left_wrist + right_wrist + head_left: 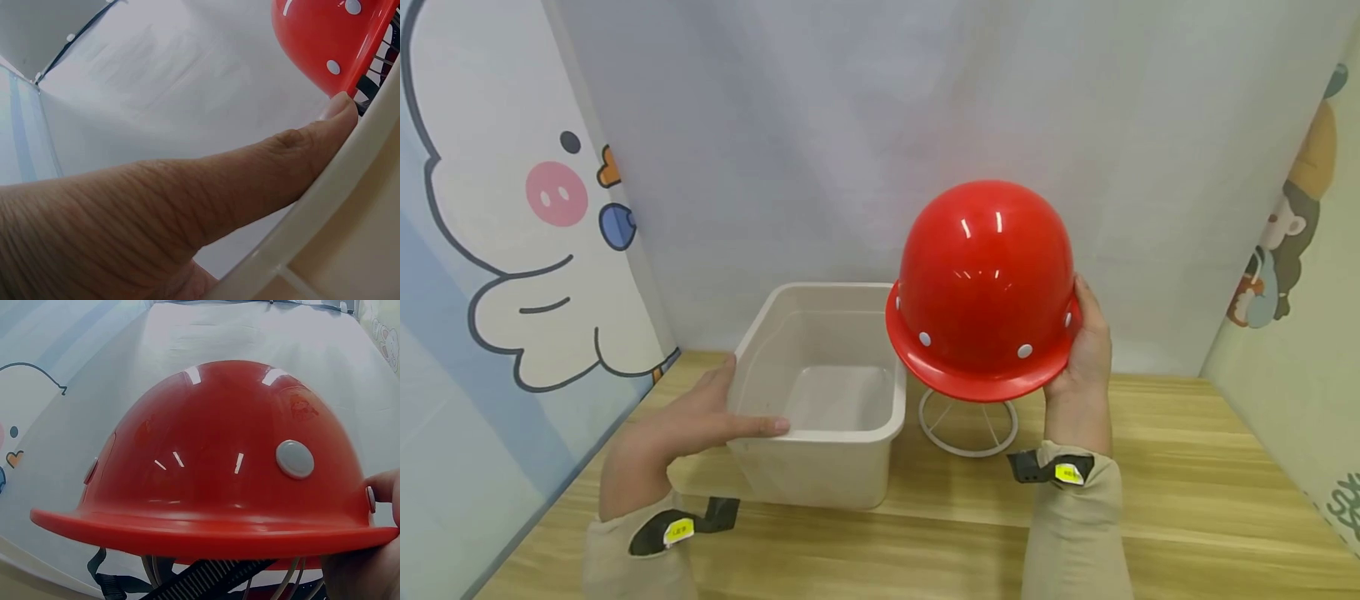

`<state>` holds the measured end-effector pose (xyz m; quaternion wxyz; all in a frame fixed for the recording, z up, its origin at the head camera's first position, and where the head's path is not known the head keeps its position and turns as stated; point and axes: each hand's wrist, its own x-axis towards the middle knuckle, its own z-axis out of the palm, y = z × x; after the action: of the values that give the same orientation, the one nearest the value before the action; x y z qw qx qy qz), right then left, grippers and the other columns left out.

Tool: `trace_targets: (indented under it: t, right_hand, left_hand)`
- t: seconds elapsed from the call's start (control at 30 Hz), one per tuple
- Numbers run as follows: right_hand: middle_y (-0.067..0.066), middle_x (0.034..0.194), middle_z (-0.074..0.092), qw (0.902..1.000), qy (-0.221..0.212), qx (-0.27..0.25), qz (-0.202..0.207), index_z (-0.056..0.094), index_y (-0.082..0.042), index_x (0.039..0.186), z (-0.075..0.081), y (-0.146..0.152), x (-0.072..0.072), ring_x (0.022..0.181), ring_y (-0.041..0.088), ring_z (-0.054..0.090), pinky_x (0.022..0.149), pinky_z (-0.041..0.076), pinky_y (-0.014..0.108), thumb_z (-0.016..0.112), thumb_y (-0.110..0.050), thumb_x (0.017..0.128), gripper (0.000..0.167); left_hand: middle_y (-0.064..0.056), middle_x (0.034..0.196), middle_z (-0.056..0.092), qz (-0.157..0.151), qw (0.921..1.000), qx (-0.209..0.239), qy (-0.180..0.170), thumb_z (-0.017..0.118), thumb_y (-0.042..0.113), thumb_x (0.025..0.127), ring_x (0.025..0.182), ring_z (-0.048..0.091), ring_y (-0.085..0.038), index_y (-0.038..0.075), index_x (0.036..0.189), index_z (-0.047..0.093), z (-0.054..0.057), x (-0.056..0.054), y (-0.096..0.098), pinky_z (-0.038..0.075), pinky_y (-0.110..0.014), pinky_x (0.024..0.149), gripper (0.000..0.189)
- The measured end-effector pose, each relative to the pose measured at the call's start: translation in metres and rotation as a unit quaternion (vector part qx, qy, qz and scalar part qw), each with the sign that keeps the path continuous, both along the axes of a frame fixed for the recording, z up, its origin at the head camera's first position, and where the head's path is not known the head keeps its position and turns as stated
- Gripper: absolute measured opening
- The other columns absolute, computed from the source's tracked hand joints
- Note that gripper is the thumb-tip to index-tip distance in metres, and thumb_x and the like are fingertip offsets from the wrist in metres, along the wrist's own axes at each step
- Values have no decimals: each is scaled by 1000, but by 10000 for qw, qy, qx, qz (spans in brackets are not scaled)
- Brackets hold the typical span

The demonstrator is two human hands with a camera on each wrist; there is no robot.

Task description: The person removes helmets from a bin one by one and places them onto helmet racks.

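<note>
A red hard hat (988, 283) with white rivets is held up above the table by my right hand (1084, 358), which grips its brim at the right side. In the right wrist view the fingers (384, 487) press the shell while dark straps (212, 578) hang beneath the brim. My left hand (700, 417) holds the near left corner of an off-white plastic bin (820, 471), thumb along the near rim and fingers at the left wall. The left wrist view has the thumb (281, 150) right at the rim. Inside, the bin's floor shows bare.
Under the hat, a white ring stand (967, 453) with thin spokes stands on the wooden table (1165, 467), just right of the bin. A pale curtain (760, 167) hangs behind. Cartoon-printed walls (482, 208) close off the left and right sides.
</note>
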<state>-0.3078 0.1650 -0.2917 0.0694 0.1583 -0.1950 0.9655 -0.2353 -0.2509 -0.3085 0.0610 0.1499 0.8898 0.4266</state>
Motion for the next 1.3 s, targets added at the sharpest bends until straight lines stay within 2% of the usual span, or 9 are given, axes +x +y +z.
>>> trace_targets:
  t: [0.17,0.4,0.57,0.8,1.13,1.3]
  right_hand:
    - [4,116,67,10000,-7,-10,77,66,-8,116,2,3,-2,105,21,62,88,54,36,55,-19,104,19]
    - [6,114,66,9996,251,-43,146,65,-7,113,1,3,0,103,22,62,86,55,37,52,-17,105,19]
    - [8,112,66,9989,357,-267,153,62,-5,113,0,2,1,101,24,63,85,56,38,49,-15,105,18]
    - [10,108,65,9977,453,-472,171,58,-4,114,-1,3,1,98,26,63,83,56,39,46,-14,106,17]
    - [10,109,66,9982,345,-458,151,60,-5,114,-1,4,1,99,25,64,85,56,38,47,-15,106,19]
    - [9,110,67,9987,238,-432,148,61,-5,113,-1,4,1,99,24,63,84,56,38,48,-15,105,18]
  left_hand:
    - [-20,140,42,-1,10000,-11,-2,84,40,81,120,50,-40,19,160,10,3,1,1,55,-46,80,110]
    - [-19,140,42,17,10000,-19,16,84,40,81,120,50,-40,17,160,10,3,2,1,54,-47,85,110]
    - [-19,139,43,10,10000,28,-3,84,39,81,120,51,-40,19,160,11,2,1,1,55,-46,83,109]
    - [-18,139,44,-66,9999,27,101,84,39,82,118,52,-36,20,160,11,1,0,1,53,-48,89,109]
    - [-17,139,45,-36,10000,-21,80,84,40,81,118,52,-35,22,160,11,2,-1,1,53,-48,89,109]
    - [-17,137,46,-125,9998,111,135,84,37,82,117,53,-35,23,159,14,1,-1,1,54,-47,87,106]
